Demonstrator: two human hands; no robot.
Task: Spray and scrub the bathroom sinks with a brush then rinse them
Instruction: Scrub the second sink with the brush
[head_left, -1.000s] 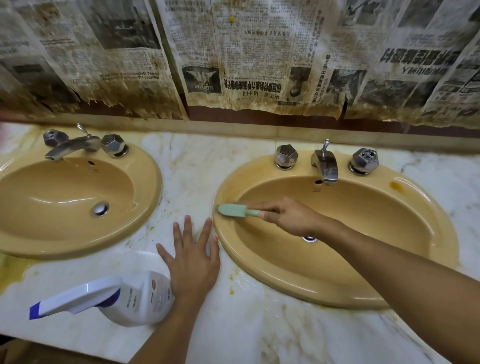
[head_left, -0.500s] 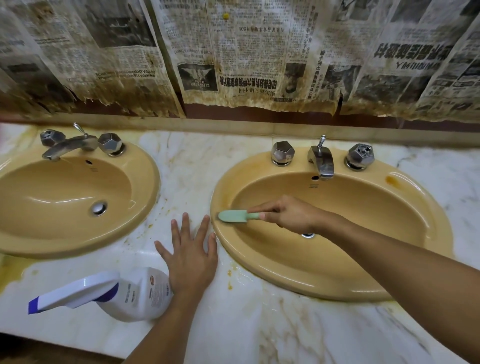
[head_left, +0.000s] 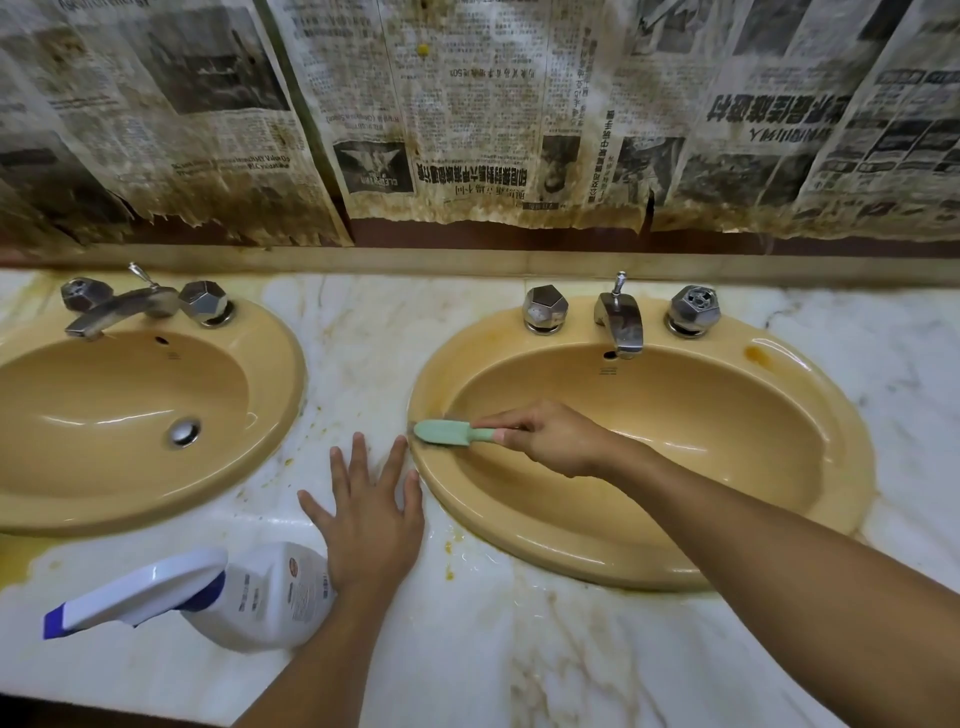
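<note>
Two tan oval sinks are set in a marble counter: the left sink (head_left: 270, 364) and the right sink (head_left: 810, 395). My right hand (head_left: 550, 439) grips the handle of a small green brush (head_left: 447, 432), whose head lies on the left rim of the right sink. My left hand (head_left: 366, 514) rests flat on the counter between the sinks, fingers spread. A white spray bottle (head_left: 249, 597) with a blue-tipped trigger stands at the front, just left of my left wrist.
Each sink has a chrome spout and two faceted knobs: left faucet (head_left: 119, 309), right faucet (head_left: 618, 325). Yellow-brown stains mark the marble counter (head_left: 545, 649) around the rims. Stained newspaper (head_left: 467, 114) covers the wall behind.
The brush head has shifted slightly left along the right sink's rim. My left hand stays flat on the counter. The camera view has moved a little.
</note>
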